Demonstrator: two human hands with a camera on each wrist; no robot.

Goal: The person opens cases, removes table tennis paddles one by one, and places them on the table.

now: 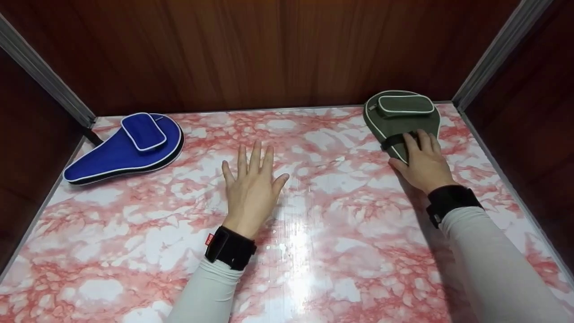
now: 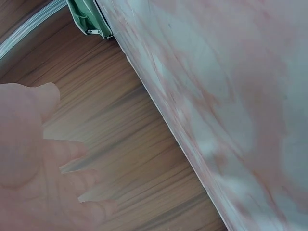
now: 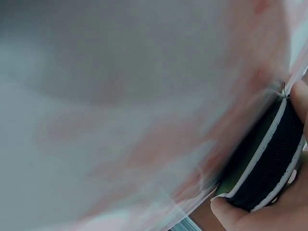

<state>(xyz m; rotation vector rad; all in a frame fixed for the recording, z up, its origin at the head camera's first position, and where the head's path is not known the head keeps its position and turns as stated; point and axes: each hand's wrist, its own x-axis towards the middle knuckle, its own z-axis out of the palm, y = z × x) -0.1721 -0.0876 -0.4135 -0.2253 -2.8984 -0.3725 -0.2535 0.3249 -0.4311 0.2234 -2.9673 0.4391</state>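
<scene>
My right hand (image 1: 423, 165) grips the narrow end of an olive-green table tennis bat case (image 1: 392, 124) with white piping, at the back right of the table. In the right wrist view, thumb and fingers lie on opposite sides of the dark zipped edge of the case (image 3: 267, 156). A black strap crosses the case near the fingertips. My left hand (image 1: 251, 193) is held near the table's middle, palm down, fingers straight and spread, holding nothing. At the back left lies a blue table tennis bat case (image 1: 110, 157) with a small front pocket, apart from both hands.
The table (image 1: 287, 251) has a red and white marbled top with a glare streak in the middle. Dark wood-grain panels (image 1: 287, 54) close off the back and both sides. Metal corner posts (image 1: 497, 54) stand at the back corners.
</scene>
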